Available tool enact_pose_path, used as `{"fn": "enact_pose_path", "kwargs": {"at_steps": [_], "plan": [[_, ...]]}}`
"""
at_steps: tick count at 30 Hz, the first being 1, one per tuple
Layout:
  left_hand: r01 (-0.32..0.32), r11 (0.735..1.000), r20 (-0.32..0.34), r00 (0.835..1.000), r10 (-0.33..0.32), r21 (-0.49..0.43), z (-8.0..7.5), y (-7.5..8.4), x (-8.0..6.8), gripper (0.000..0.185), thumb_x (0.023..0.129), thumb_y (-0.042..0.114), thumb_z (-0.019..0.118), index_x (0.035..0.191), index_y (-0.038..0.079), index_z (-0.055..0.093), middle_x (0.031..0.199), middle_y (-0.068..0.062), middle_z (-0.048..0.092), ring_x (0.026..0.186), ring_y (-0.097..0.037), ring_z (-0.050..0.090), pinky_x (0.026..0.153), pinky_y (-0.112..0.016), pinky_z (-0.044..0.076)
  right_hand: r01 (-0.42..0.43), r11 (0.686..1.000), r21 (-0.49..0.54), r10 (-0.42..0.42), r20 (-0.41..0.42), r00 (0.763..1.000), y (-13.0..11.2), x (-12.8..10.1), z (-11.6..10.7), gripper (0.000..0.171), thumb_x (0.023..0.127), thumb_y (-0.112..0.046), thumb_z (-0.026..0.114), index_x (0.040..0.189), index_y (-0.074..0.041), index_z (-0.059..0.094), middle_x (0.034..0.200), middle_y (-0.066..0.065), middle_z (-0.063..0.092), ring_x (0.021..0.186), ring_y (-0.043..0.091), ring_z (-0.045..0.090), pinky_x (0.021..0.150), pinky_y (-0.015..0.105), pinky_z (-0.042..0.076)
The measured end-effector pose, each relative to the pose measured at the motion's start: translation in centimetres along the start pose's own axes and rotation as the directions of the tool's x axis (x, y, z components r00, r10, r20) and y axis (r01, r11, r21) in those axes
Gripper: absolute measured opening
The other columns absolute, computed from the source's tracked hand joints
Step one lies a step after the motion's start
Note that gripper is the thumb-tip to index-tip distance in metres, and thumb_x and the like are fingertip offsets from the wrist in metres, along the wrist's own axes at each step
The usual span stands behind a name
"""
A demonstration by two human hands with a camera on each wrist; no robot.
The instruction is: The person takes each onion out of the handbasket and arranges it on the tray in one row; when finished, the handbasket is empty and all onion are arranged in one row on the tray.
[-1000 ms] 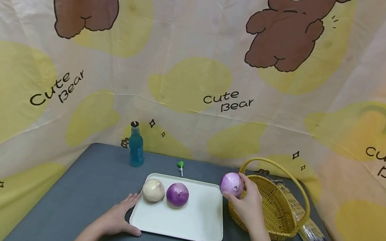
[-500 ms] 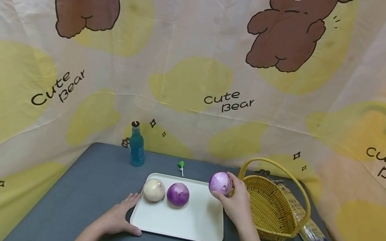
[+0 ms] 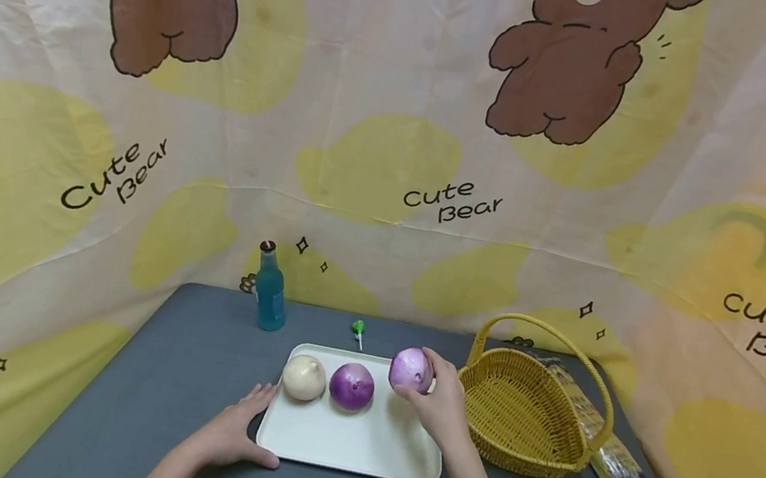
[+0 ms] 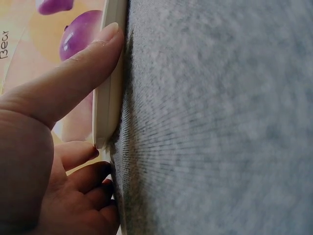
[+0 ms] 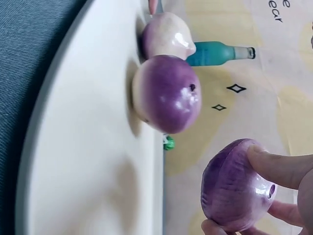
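Note:
My right hand (image 3: 441,403) pinches a purple onion (image 3: 411,370) between thumb and fingers, above the right half of a white tray (image 3: 350,447). In the right wrist view a gap shows between this onion (image 5: 237,188) and the tray (image 5: 73,171), with a shadow below. Two more onions sit side by side on the tray: a pale one (image 3: 304,378) at the left and a glossy purple one (image 3: 352,387) beside it. My left hand (image 3: 236,429) rests at the tray's front left corner, its thumb (image 4: 93,58) along the rim and its fingers spread by the left side.
A yellow wicker basket (image 3: 524,412) with a tall handle stands right of the tray. Behind it lies a plastic-wrapped packet (image 3: 618,464). A blue bottle (image 3: 271,292) and a green lollipop (image 3: 358,329) are at the back of the grey table (image 3: 144,368). A bear-print cloth (image 3: 381,63) hangs behind.
My right hand has moved left with the purple onion, from the basket's edge to over the tray. The left hand and the other onions have stayed put.

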State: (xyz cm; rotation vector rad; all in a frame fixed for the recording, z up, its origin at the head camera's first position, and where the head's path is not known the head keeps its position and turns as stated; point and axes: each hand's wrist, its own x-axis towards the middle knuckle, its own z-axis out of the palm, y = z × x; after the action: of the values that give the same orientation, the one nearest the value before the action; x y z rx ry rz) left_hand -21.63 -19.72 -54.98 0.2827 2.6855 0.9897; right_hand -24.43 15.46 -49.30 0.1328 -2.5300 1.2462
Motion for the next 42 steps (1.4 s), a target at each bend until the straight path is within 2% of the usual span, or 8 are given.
{"fn": "enact_pose_path", "kwargs": {"at_steps": [8, 20, 29, 33, 38, 42], "plan": [[0.015, 1.0, 0.006, 1.0, -0.015, -0.003, 0.0, 0.0, -0.1, 0.124, 0.062, 0.049, 0.094, 0.158, 0.003, 0.03, 0.165, -0.021, 0.027, 0.153, -0.046, 0.016, 0.114, -0.072, 0.021, 0.008, 0.999, -0.036, -0.007, 0.032, 0.999, 1.6, -0.3, 2.0, 0.072, 0.072, -0.019, 0.091, 0.135, -0.002, 0.061, 0.128, 0.024, 0.063, 0.12, 0.041, 0.059, 0.1, 0.058, 0.048], [0.007, 1.0, 0.004, 1.0, -0.007, -0.002, 0.0, 0.0, 0.0, 0.124, 0.062, 0.05, 0.094, 0.158, 0.003, 0.03, 0.164, -0.022, 0.027, 0.153, -0.046, 0.016, 0.114, -0.073, 0.02, 0.004, 0.996, -0.086, 0.003, 0.073, 0.997, 2.8, -0.4, 3.0, 0.072, 0.07, -0.019, 0.092, 0.132, -0.002, 0.062, 0.126, 0.024, 0.064, 0.117, 0.042, 0.061, 0.098, 0.057, 0.049], [0.022, 1.0, 0.016, 1.0, -0.022, -0.003, 0.1, 0.3, 0.0, 0.124, 0.062, 0.05, 0.094, 0.158, 0.003, 0.03, 0.165, -0.021, 0.026, 0.153, -0.046, 0.016, 0.115, -0.072, 0.019, -0.015, 0.994, -0.11, 0.032, 0.157, 0.987, 2.9, -0.4, 2.6, 0.076, 0.076, -0.027, 0.089, 0.139, -0.002, 0.055, 0.129, 0.026, 0.062, 0.117, 0.043, 0.061, 0.096, 0.058, 0.051], [0.029, 1.0, 0.015, 0.999, -0.029, -0.003, 0.1, 0.3, 0.2, 0.125, 0.062, 0.05, 0.094, 0.159, 0.005, 0.03, 0.165, -0.021, 0.026, 0.153, -0.045, 0.016, 0.115, -0.072, 0.019, -0.017, 0.994, -0.11, 0.037, 0.185, 0.982, 2.8, -0.4, 2.4, 0.082, 0.077, -0.027, 0.089, 0.144, -0.001, 0.051, 0.135, 0.027, 0.059, 0.123, 0.044, 0.058, 0.1, 0.059, 0.049], [0.023, 1.0, 0.009, 1.0, -0.023, 0.005, 0.1, 0.3, 0.4, 0.124, 0.062, 0.05, 0.094, 0.159, 0.005, 0.03, 0.165, -0.021, 0.027, 0.153, -0.046, 0.017, 0.114, -0.072, 0.02, -0.003, 0.993, -0.117, 0.025, 0.185, 0.982, 2.3, -0.4, 1.9, 0.085, 0.075, -0.025, 0.09, 0.146, 0.0, 0.049, 0.14, 0.029, 0.055, 0.127, 0.046, 0.055, 0.104, 0.059, 0.046], [0.016, 1.0, 0.009, 1.0, -0.016, 0.004, 0.0, 0.4, 0.0, 0.122, 0.063, 0.05, 0.093, 0.158, 0.004, 0.031, 0.164, -0.022, 0.028, 0.152, -0.047, 0.018, 0.114, -0.072, 0.022, 0.021, 0.99, -0.139, 0.005, 0.184, 0.983, 1.4, -0.8, 0.5, 0.083, 0.078, -0.023, 0.088, 0.148, -0.004, 0.048, 0.143, 0.03, 0.051, 0.131, 0.047, 0.052, 0.106, 0.061, 0.043]]}}
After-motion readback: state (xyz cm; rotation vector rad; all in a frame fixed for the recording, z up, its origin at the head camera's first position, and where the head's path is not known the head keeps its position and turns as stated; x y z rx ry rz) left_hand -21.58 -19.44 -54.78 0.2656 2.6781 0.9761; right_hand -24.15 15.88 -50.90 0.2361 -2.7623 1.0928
